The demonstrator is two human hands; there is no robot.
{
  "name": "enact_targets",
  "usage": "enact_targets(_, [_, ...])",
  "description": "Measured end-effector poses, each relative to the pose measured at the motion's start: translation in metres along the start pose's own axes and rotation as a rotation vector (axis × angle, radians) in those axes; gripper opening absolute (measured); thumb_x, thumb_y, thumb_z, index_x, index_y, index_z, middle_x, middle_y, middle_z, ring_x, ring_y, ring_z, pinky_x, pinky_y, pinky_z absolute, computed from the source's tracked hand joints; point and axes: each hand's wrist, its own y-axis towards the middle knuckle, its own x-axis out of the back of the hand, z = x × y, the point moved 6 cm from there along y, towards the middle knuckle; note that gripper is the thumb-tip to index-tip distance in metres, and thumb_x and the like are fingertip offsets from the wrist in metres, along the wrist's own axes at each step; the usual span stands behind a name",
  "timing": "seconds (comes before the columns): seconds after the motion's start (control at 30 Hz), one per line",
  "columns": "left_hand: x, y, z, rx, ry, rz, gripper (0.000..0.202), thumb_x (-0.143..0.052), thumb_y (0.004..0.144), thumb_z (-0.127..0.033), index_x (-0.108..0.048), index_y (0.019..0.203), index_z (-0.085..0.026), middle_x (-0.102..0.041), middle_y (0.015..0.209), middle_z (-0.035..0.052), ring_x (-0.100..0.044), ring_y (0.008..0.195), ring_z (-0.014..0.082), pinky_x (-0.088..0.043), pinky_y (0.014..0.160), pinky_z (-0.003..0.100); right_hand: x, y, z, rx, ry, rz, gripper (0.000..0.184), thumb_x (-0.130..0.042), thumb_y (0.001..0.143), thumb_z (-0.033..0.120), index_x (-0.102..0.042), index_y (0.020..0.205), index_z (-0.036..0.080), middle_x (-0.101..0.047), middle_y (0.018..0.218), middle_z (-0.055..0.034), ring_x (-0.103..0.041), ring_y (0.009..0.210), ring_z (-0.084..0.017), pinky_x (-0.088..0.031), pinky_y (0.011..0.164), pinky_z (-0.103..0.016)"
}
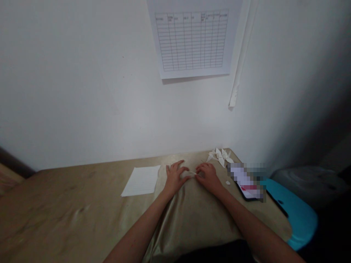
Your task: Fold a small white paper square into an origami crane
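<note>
My right hand (207, 178) pinches a small piece of folded white paper (193, 173) close to the cloth, its fingers curled around the paper's right end. Much of that paper is hidden by the fingers. My left hand (174, 178) is just to the left, with thumb and forefinger apart and the other fingers spread. The paper's left end points into the gap between them; whether it touches them I cannot tell. A sheet of lined white paper (142, 181) lies flat to the left of my left hand. Several folded white paper cranes (220, 157) sit beyond my right hand.
A phone (246, 184), blurred out in part, lies right of my right forearm, near a small white scrap (228, 183). The table has a wrinkled tan cloth (82, 215). A wall with a printed chart (193, 44) rises behind; a turquoise stool (300, 215) stands right.
</note>
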Motion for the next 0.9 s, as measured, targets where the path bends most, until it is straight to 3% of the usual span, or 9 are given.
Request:
enact_targets(0.1, [0.0,0.0,0.0,-0.009,0.022,-0.02,0.043,-0.072,0.086,-0.038,-0.062,0.128,-0.04,-0.045,0.152,0.0035,-0.038,0.14,0.0278,-0.012,0.118,0.066,0.007,0.0,0.001,0.018,-0.086,-0.048,0.007,-0.062,0.084,0.023,-0.068,0.088,0.023,-0.071,0.107,-0.0043,-0.052,0.12,-0.025,-0.015,0.117,-0.05])
enact_targets(0.37, [-0.001,0.0,0.001,-0.005,0.078,-0.031,0.031,-0.07,0.087,-0.039,-0.071,0.117,-0.042,-0.048,0.15,0.0025,-0.039,0.138,0.0299,-0.014,0.117,0.067,0.005,-0.004,0.009,0.093,-0.131,0.0,0.012,-0.055,0.087,0.019,-0.066,0.087,0.023,-0.072,0.106,-0.0028,-0.057,0.117,-0.022,0.001,0.12,-0.055])
enact_targets(0.63, [0.001,-0.001,0.003,0.027,0.088,-0.027,0.018,-0.069,0.087,-0.04,-0.077,0.103,-0.04,-0.05,0.148,0.0018,-0.039,0.137,0.0315,-0.012,0.116,0.071,0.005,-0.008,0.016,0.088,-0.107,0.096,0.015,-0.059,0.09,0.029,-0.073,0.085,0.026,-0.074,0.102,-0.0015,-0.06,0.109,-0.022,0.003,0.119,-0.057])
enact_targets(0.77, [0.001,-0.002,0.002,0.041,0.102,-0.002,0.016,-0.067,0.088,-0.043,-0.079,0.097,-0.039,-0.052,0.147,0.0005,-0.038,0.138,0.0331,-0.008,0.116,0.072,0.006,-0.007,0.017,0.096,-0.103,0.082,0.021,-0.056,0.093,0.031,-0.077,0.088,0.029,-0.075,0.097,-0.0013,-0.059,0.109,-0.022,0.001,0.118,-0.058])
enact_targets(0.9, [-0.003,-0.003,0.002,0.057,0.114,0.034,0.02,-0.064,0.089,-0.049,-0.078,0.1,-0.042,-0.056,0.144,0.0,-0.038,0.138,0.035,-0.006,0.114,0.075,0.004,-0.007,0.017,0.106,-0.094,0.095,0.019,-0.059,0.091,0.031,-0.077,0.085,0.031,-0.075,0.093,-0.0005,-0.056,0.113,-0.023,0.0,0.118,-0.059])
